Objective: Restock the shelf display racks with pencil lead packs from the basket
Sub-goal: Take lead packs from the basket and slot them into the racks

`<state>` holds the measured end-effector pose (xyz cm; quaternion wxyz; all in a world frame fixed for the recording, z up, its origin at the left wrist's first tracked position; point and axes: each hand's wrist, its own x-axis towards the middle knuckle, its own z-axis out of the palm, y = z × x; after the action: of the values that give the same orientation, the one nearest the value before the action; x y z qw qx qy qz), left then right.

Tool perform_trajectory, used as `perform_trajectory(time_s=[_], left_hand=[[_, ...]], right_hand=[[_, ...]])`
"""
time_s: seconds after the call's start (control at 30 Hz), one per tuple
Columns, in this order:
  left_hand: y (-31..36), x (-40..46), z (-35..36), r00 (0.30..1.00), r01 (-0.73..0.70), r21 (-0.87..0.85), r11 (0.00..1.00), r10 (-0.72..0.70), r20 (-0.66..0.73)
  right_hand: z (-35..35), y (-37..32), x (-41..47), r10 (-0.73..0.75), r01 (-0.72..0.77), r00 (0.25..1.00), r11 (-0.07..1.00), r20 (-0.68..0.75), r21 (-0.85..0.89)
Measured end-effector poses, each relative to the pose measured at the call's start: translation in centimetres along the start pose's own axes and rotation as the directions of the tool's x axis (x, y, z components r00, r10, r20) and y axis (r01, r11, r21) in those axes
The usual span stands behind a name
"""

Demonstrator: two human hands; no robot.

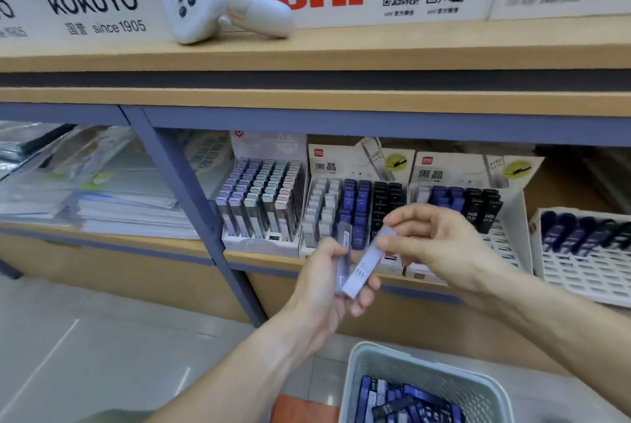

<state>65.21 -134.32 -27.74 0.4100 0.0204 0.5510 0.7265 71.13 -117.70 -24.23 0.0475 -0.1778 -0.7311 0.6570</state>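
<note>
We see a pale slatted basket (372,375) at the near edge, right of centre, holding a loose heap of dark blue lead packs (406,400) lying at all angles. On the lower shelf (273,260), farther off, four display racks stand side by side. The left rack (263,200) is packed with rows of lilac, teal and pinkish packs. The second rack (355,207) holds white, blue and black packs in columns. The third rack (471,204) has blue and black packs only at its far end, with bare white slots nearer us. The right rack (580,245) carries a far row of dark blue packs above open slots.

The pale lilac pack (367,265) we are handling is a slim, flat rectangular case printed "HB", tilted with its top leaning right. A second, greyish clear pack (342,252) stands just left of it.

Our left hand (327,289) is curled around the lower ends of both packs, in front of the second rack. Our right hand (440,245) pinches the upper end of the lilac pack between thumb and fingers.

On the upper shelf (409,50) a white handheld device (218,9) lies before brand signs reading KOKUYO and uni. Stacked plastic-wrapped stationery (95,190) fills the left bay.
</note>
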Motion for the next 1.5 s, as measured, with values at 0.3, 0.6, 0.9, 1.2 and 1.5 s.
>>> perform_trajectory(time_s=[0.3, 0.6, 0.9, 1.2, 1.5], left_hand=[[0.6, 2.7, 2.6, 0.997, -0.070, 0.025, 0.997, 0.069, 0.027], [-0.2, 4.2, 5.2, 0.996, -0.080, 0.275, 0.958, 0.089, -0.018], [-1.0, 5.5, 5.6, 1.000, 0.020, 0.101, 0.995, -0.019, -0.015], [-1.2, 5.7, 5.4, 0.991, -0.056, 0.107, 0.993, 0.068, -0.115], [-0.9, 5.2, 5.0, 0.989, -0.056, 0.050, 0.997, 0.062, -0.135]], right_hand=[[-5.0, 1.3, -1.3, 0.163, -0.130, 0.980, 0.958, -0.113, 0.256], [-6.0, 2.2, -1.5, 0.082, -0.085, 0.994, 0.995, 0.069, 0.051], [-9.1, 4.4, 2.5, -0.214, 0.074, 0.930, 0.905, -0.299, -0.419], [-6.9, 4.9, 5.9, -0.573, 0.313, 0.810, 0.604, -0.127, -0.733], [-6.8, 5.4, 7.3, -0.581, 0.319, 0.813, 0.494, -0.034, -0.809]])
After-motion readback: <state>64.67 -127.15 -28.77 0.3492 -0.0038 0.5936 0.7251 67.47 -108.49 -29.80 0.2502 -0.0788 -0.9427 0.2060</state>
